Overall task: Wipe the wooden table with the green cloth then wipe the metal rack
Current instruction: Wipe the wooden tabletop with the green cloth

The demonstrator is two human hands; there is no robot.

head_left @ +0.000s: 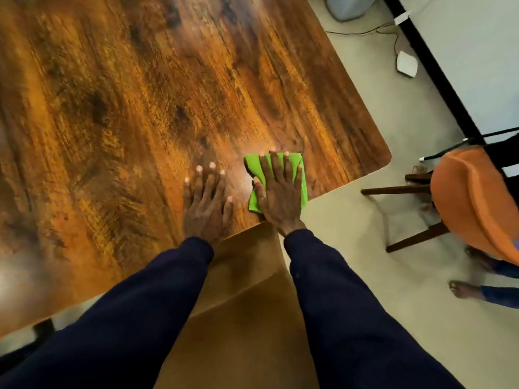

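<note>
- Two dark sleeves (134,318) reached in over the near edge of the wooden table (126,108), one from each side of the wearer's body.
- Left hand (206,203): laid flat on the table just inside its near edge, fingers straight and slightly spread, holding nothing. It appeared to serve as a brace.
- Right hand (278,195): pressed palm-down on the green cloth (254,167), fingers straight and fanned. It neither curled round nor pinched the fabric, which was held to the table by pressure alone.
- The green cloth lay folded into a rough rectangle on the table close to its near right corner. The cloth's long axis ran away from the near edge, in line with the fingers above it.
- The left hand sat just beside the cloth on its left, apart from it. The right hand was therefore the working hand.
- Key relation: almost all of the table spread to the left of the cloth and away from the near edge. A coming stroke would probably have to travel that way, across or past the bracing left hand.
- Off the table's right edge, on the floor, stood a wooden chair (407,189) bearing an orange cushion (471,197), with another person's bare foot (463,290) beside it.
- Beyond the table's far right side lay a white device (406,64) on a thin cable.
- No metal rack was in view, so that step was judged not yet begun.
</note>
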